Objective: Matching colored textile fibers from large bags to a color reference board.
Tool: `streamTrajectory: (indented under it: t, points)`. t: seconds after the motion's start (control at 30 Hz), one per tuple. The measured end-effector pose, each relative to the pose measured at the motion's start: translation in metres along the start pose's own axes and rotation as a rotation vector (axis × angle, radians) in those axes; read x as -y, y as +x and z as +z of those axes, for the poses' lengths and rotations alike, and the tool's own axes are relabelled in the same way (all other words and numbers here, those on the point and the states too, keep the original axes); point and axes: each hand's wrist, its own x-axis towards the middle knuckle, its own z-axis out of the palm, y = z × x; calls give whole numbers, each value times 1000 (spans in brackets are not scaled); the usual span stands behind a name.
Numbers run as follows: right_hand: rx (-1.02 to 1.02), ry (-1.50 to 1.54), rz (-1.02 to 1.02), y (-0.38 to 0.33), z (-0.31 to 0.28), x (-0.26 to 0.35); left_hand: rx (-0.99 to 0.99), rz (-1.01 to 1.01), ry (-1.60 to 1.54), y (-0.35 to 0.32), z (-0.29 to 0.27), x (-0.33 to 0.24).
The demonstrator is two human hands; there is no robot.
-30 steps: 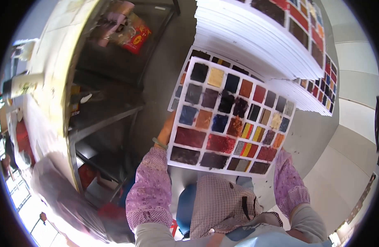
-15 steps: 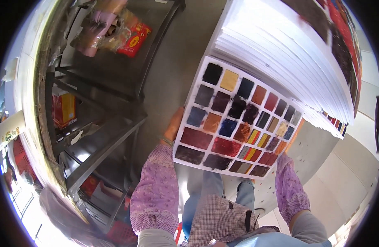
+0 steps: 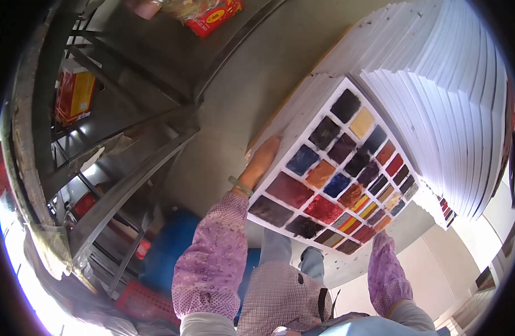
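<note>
A thick stack of white swatch boards [image 3: 337,186] is tilted up in front of me, its top board covered with a grid of fuzzy fabric patches in black, brown, red, blue, orange and tan. My left hand [image 3: 262,163], with a pale bangle at the wrist, grips the stack's left side. At the lower right edge, my right hand is hidden behind the boards; only its purple flowered oversleeve [image 3: 385,274] shows, reaching up to the corner. Close against the far right side of the stack stand more white boards [image 3: 431,129], packed edge-on.
To the left is a dark metal rack [image 3: 140,168] holding a red and yellow box [image 3: 75,95]. A red packet [image 3: 215,17] lies on a dark surface at the top. Below sit a blue object [image 3: 171,246] and a red plastic basket [image 3: 145,302].
The swatch stack has turned and tilted, showing its thick left side. My left hand has risen with it. The view has swung, so the rack and red packet appear higher.
</note>
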Motion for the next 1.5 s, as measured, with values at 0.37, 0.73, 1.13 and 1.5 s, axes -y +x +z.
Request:
streamTrajectory:
  t: [0.37,0.73,1.13,1.5]
  points:
    - [-92,7,-5,-29,-38,19,69,-100,316,18,4,-11]
    - [-154,-86,97,-80,-41,61,172,-96,236,17,-20,-23]
    - [-386,-396,-46,-116,131,95,-241,-12,-997,-128,-7,30]
    - [-221,-361,70,-114,103,101,-58,-169,-677,-118,-27,43]
